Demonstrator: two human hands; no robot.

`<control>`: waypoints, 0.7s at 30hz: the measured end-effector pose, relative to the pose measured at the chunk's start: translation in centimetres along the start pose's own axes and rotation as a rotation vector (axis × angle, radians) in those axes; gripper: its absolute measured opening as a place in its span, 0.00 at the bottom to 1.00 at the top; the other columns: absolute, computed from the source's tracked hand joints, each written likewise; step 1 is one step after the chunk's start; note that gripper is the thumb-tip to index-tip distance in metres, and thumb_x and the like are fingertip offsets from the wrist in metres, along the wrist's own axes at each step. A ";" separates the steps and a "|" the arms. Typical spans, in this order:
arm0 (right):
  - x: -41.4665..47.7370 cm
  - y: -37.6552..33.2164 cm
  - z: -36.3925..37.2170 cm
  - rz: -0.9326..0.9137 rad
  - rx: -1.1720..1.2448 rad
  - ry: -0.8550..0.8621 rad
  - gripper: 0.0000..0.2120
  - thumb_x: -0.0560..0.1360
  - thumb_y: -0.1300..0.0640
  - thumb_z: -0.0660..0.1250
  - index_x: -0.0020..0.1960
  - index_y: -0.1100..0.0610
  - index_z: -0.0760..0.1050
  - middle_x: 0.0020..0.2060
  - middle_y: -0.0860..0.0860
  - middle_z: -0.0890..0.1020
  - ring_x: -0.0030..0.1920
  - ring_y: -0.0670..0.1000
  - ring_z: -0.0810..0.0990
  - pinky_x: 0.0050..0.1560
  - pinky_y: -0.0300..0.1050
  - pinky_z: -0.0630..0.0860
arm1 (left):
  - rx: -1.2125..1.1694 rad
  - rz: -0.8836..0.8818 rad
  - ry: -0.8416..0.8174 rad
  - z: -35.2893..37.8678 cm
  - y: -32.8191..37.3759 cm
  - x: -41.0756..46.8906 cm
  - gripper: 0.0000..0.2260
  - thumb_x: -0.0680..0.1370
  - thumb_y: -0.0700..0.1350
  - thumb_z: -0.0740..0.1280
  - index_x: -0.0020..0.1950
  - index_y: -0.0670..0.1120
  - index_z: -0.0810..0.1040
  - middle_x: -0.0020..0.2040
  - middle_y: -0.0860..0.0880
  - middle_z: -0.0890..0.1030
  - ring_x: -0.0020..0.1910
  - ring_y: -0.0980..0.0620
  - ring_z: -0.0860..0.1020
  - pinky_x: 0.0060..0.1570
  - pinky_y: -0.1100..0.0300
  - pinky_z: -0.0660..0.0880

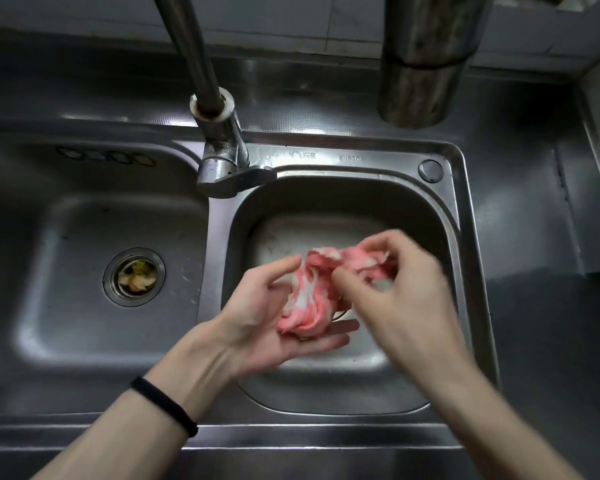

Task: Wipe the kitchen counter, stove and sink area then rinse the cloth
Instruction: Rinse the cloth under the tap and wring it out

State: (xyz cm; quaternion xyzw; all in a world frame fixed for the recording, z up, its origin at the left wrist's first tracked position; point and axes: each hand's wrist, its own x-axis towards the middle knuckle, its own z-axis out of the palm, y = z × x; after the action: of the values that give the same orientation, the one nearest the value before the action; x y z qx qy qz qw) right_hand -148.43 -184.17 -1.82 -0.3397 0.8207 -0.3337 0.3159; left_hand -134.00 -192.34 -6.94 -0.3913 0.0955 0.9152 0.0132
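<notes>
A crumpled pink and white cloth (312, 292) hangs between both hands over the small right sink basin (430, 216). My left hand (264, 313) lies palm up beneath the cloth's lower end, fingers cupped around it. My right hand (395, 282) pinches the cloth's upper end from above and is blurred. The chrome faucet (222, 147) stands on the divider between the basins; its spout runs up out of view. No water stream shows.
The large left basin (66, 237) has a drain strainer (134, 277) holding food scraps. A steel cylinder (423, 64) stands at the back right. Steel counter (551, 306) lies to the right of the sink, tiled wall behind.
</notes>
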 end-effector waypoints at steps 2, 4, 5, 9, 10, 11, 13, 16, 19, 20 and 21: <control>-3.1 -0.4 1.0 -0.074 0.035 -0.199 0.15 0.72 0.51 0.78 0.56 0.47 0.80 0.50 0.44 0.85 0.51 0.42 0.84 0.57 0.44 0.80 | -0.055 0.035 -0.012 0.6 -0.1 -0.1 0.24 0.77 0.56 0.67 0.59 0.36 0.82 0.47 0.36 0.83 0.46 0.44 0.82 0.50 0.49 0.84; -4.9 -0.3 1.1 -0.224 0.000 -0.296 0.16 0.72 0.53 0.76 0.59 0.46 0.83 0.55 0.38 0.85 0.57 0.37 0.82 0.61 0.36 0.77 | 0.021 0.047 0.057 0.7 -0.3 0.0 0.17 0.78 0.51 0.68 0.47 0.35 0.82 0.35 0.41 0.80 0.34 0.50 0.79 0.37 0.58 0.83; -5.1 0.1 0.6 -0.281 0.014 -0.270 0.16 0.72 0.55 0.74 0.59 0.47 0.84 0.56 0.37 0.84 0.59 0.37 0.82 0.62 0.36 0.76 | 0.096 0.056 0.121 0.6 -0.5 0.0 0.12 0.78 0.47 0.69 0.47 0.37 0.82 0.35 0.44 0.81 0.32 0.52 0.80 0.36 0.59 0.82; -3.9 2.3 -1.7 -0.462 -0.204 -0.080 0.32 0.74 0.68 0.71 0.75 0.49 0.73 0.71 0.40 0.76 0.70 0.45 0.77 0.65 0.47 0.80 | 0.230 -0.001 0.044 -0.2 0.0 -0.8 0.09 0.76 0.36 0.68 0.56 0.40 0.75 0.39 0.46 0.78 0.30 0.55 0.74 0.25 0.67 0.69; -3.6 2.7 -1.8 -0.519 -0.340 -0.108 0.39 0.72 0.68 0.70 0.80 0.49 0.67 0.77 0.42 0.70 0.73 0.45 0.74 0.64 0.46 0.80 | 0.250 -0.054 -0.056 0.1 0.3 -1.4 0.08 0.75 0.36 0.66 0.54 0.41 0.75 0.38 0.47 0.77 0.29 0.57 0.71 0.24 0.68 0.65; -3.4 2.9 -1.6 -0.579 -0.463 -0.157 0.44 0.71 0.69 0.69 0.83 0.50 0.61 0.81 0.45 0.64 0.75 0.48 0.72 0.61 0.43 0.81 | 0.277 -0.114 -0.166 0.3 0.5 -1.8 0.07 0.75 0.36 0.64 0.52 0.42 0.75 0.37 0.48 0.75 0.28 0.58 0.69 0.23 0.69 0.63; -3.0 3.3 -1.0 -0.705 -0.632 -0.261 0.47 0.69 0.69 0.72 0.84 0.55 0.58 0.82 0.53 0.64 0.72 0.54 0.76 0.49 0.46 0.85 | 0.387 -0.211 -0.357 1.1 1.0 -2.5 0.07 0.73 0.35 0.63 0.45 0.45 0.78 0.36 0.50 0.74 0.28 0.59 0.68 0.24 0.70 0.62; -2.4 3.0 -0.2 -0.798 -0.750 -0.151 0.33 0.69 0.61 0.79 0.72 0.63 0.75 0.60 0.59 0.83 0.48 0.60 0.86 0.32 0.53 0.83 | 0.695 -0.246 -0.412 2.5 1.7 -2.7 0.12 0.72 0.32 0.64 0.34 0.47 0.76 0.29 0.53 0.72 0.25 0.60 0.67 0.23 0.69 0.59; -1.5 2.2 0.2 -0.867 -0.918 -0.041 0.12 0.63 0.60 0.80 0.43 0.57 0.80 0.33 0.52 0.80 0.31 0.56 0.80 0.26 0.46 0.72 | 1.059 -0.267 -0.256 3.8 2.4 -2.0 0.21 0.74 0.28 0.62 0.27 0.50 0.67 0.24 0.54 0.67 0.23 0.57 0.63 0.25 0.64 0.56; -1.2 1.9 0.4 -0.826 -0.973 -0.080 0.13 0.60 0.59 0.80 0.38 0.55 0.78 0.29 0.51 0.79 0.29 0.55 0.79 0.25 0.43 0.70 | 1.180 -0.263 -0.186 3.9 2.4 -1.6 0.22 0.74 0.29 0.62 0.26 0.51 0.66 0.24 0.54 0.66 0.23 0.56 0.63 0.26 0.64 0.56; -1.0 1.4 0.6 -0.765 -1.023 -0.125 0.13 0.58 0.57 0.81 0.36 0.54 0.78 0.27 0.49 0.80 0.27 0.54 0.80 0.25 0.41 0.68 | 1.304 -0.260 -0.125 4.0 2.4 -1.3 0.21 0.74 0.30 0.63 0.26 0.50 0.65 0.24 0.53 0.67 0.24 0.55 0.64 0.26 0.63 0.58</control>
State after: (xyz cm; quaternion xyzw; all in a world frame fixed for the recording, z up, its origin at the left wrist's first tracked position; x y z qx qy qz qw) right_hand -147.88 -182.85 -2.93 -0.7351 0.6770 0.0312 0.0196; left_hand -136.18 -193.86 -2.98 -0.2577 0.5803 0.6821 0.3628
